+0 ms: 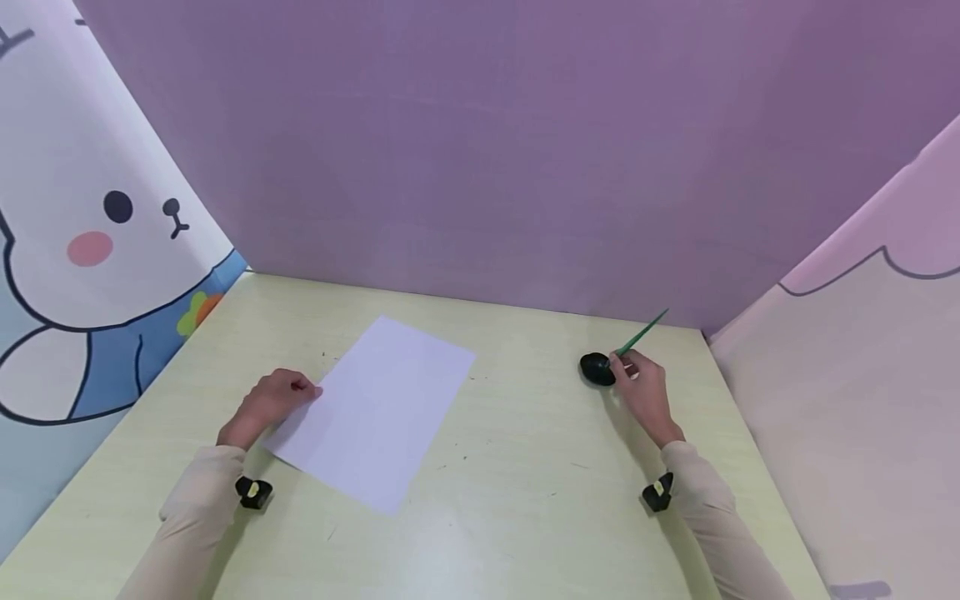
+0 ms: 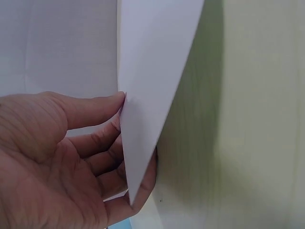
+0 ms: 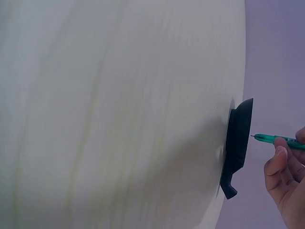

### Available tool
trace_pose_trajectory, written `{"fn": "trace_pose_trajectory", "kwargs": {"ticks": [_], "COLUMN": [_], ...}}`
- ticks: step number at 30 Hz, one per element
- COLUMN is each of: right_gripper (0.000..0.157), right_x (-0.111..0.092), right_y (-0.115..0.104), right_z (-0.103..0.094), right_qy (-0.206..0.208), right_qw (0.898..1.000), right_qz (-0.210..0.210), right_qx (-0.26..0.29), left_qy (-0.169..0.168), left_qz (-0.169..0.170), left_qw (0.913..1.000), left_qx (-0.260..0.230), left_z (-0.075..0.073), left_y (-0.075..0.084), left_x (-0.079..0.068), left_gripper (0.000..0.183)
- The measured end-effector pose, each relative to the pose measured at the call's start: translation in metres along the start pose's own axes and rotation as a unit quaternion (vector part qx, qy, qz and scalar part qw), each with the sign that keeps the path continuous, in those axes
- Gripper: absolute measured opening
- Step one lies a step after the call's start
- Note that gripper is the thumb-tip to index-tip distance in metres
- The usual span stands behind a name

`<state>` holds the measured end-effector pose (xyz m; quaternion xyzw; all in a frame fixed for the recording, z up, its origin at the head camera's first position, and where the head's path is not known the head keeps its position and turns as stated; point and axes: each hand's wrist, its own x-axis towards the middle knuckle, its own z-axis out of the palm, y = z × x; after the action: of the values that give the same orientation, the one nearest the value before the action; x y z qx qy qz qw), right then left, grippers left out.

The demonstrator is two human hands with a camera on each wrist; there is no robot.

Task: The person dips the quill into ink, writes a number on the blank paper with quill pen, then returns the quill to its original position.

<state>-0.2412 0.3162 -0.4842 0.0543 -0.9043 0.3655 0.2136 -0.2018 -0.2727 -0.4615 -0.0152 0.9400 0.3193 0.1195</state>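
My left hand (image 1: pixel 272 402) pinches the left edge of a white sheet of paper (image 1: pixel 375 408). In the left wrist view the thumb (image 2: pixel 102 107) lies at the paper's edge, with fingers behind it, and the near corner (image 2: pixel 138 162) stands off the tabletop. On the right, my right hand (image 1: pixel 643 392) grips a slim green pen (image 1: pixel 643 333) between thumb and fingers. Its thin point (image 3: pixel 253 136) is aimed at a small black dish (image 1: pixel 597 368), a short gap away in the right wrist view. The dish sits on the table and has a short projecting tab.
A pale wood-grain table (image 1: pixel 510 517) carries everything, with a few dark specks scattered about. Behind it rises a purple partition (image 1: pixel 510 167). Cartoon-printed panels stand at the left (image 1: pixel 90 250) and right (image 1: pixel 862 375). A small black device (image 1: pixel 253 493) is on each wrist.
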Motion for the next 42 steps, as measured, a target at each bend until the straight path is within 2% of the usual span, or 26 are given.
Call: {"fn": "trace_pose_trajectory", "kwargs": {"ticks": [13, 26, 42], "right_gripper": [0.018, 0.016, 0.021], "right_x": [0.0027, -0.0003, -0.0023], "right_y": [-0.0011, -0.0008, -0.0070], "right_z": [-0.0002, 0.0019, 0.0018], "right_qy": [0.002, 0.003, -0.011], "right_qw": [1.000, 0.999, 0.996], "right_qz": [0.028, 0.029, 0.043], "right_qx": [0.007, 0.024, 0.081], "left_qy": [-0.030, -0.059, -0.081], "left_qz": [0.027, 0.014, 0.006], "left_qw": [0.9989, 0.9968, 0.9944], "left_qx": [-0.022, -0.053, -0.068], "left_z": [0.0036, 0.0029, 0.0051], "left_y": [0.0015, 0.0019, 0.0003], "left_x": [0.0015, 0.0033, 0.0028], "left_gripper": [0.029, 0.030, 0.032]}}
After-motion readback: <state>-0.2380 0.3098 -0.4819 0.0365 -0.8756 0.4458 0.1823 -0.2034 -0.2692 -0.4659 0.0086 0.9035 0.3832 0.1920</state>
